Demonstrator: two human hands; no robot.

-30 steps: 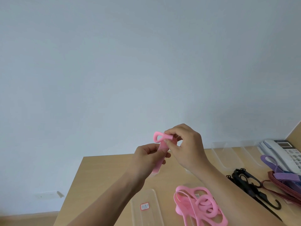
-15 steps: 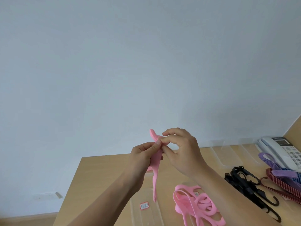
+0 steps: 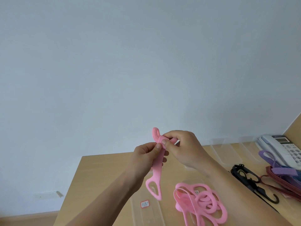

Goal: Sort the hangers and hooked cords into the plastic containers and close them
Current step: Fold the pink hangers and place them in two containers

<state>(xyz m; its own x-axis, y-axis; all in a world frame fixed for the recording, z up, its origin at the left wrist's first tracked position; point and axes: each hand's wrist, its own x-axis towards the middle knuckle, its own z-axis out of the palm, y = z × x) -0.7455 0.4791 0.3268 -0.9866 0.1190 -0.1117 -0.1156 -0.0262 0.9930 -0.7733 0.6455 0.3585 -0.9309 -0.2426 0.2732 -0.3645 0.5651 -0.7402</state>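
At the bottom centre of the frame a clear box (image 3: 153, 214) with a red-edged label lies flat on the bench (image 3: 101, 173). Just to its right sits a tangled pink pile (image 3: 200, 203) of looped straps; whether it rests inside a container cannot be told. Above these, both forearms reach up from the lower edge and the hands meet over the bench.

The left hand (image 3: 145, 159) pinches a pink strap (image 3: 157, 172) between thumb and fingers near its upper part. The right hand (image 3: 184, 147), fingers curled, grips the folded top of the same strap just beside the left thumb. The strap's short end curls up above the hands, and its looped end hangs down in the air above the clear box.

Further right lie black hooks (image 3: 244, 174), then purple and maroon cords (image 3: 280, 172) near the right edge. Behind them, by the bench's far edge, stand clear containers (image 3: 226, 154) and a white phone (image 3: 280, 145), against a pale wall (image 3: 130, 62).
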